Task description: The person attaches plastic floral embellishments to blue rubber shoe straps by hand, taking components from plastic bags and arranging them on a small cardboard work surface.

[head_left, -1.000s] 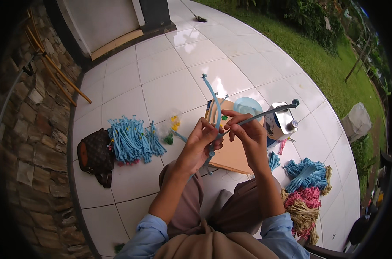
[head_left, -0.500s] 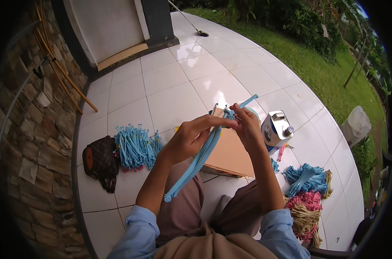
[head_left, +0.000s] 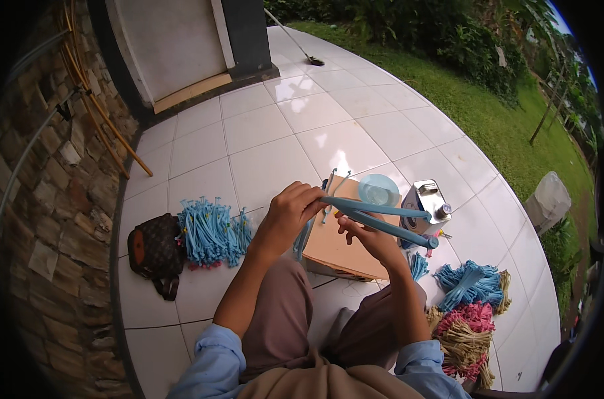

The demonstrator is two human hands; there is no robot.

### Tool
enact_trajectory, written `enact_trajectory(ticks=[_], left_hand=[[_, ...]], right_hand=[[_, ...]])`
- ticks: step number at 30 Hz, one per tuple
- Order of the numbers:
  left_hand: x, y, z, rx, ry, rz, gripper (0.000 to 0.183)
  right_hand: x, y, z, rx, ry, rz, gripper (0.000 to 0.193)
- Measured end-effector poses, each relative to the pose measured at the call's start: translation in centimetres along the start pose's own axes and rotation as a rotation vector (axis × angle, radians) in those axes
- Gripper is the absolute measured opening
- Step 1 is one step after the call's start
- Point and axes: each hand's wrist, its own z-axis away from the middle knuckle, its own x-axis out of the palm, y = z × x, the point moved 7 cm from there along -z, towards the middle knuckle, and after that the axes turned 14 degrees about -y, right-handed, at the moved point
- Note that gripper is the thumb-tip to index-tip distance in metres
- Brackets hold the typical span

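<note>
Pinched in my left hand (head_left: 294,209) is one end of a pair of light-blue tubular straps (head_left: 382,207) with knobbed ends. They spread to the right over the cardboard. My right hand (head_left: 372,243) is beneath the lower strap, its fingers bent and apart; the strap crosses over it, and I see no grip on it. Under both hands stands a cardboard-topped box (head_left: 338,249). Several thin blue straps (head_left: 331,186) lie along its left and far side. A clear bluish bowl (head_left: 380,191) sits at its far right corner.
A metal can (head_left: 427,203) stands right of the box. Blue strap bundles (head_left: 212,229) and a brown patterned bag (head_left: 154,249) lie left. On the right are more blue bundles (head_left: 471,282), pink bundles (head_left: 475,316) and tan bundles (head_left: 463,346). A stone wall (head_left: 46,233) borders the left.
The blue straps have swung from hanging toward my lap to pointing right. My right hand has let go near the knot and dropped lower. The bowl and cardboard top are now uncovered.
</note>
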Motion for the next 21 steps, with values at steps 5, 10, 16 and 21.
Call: enact_trajectory(ticks=[5,10,16,21], left_hand=[[2.9,-0.8,0.7,-0.062,0.003,-0.018,0.011],[3.9,0.3,1.4,-0.071,-0.056,-0.148,0.015],[4.4,1.7,1.3,-0.071,-0.086,-0.1,0.036],[4.8,0.7,1.1,-0.045,-0.09,-0.043,0.024]], right_hand=[[-2.3,-4.7,2.1,-0.375,0.101,-0.169,0.034],[-3.3,-3.1,2.5,-0.388,0.147,-0.3,0.029],[-2.5,-3.0,2.5,-0.389,0.056,-0.29,0.027],[-2.5,-3.3,2.5,-0.429,0.052,-0.315,0.029]])
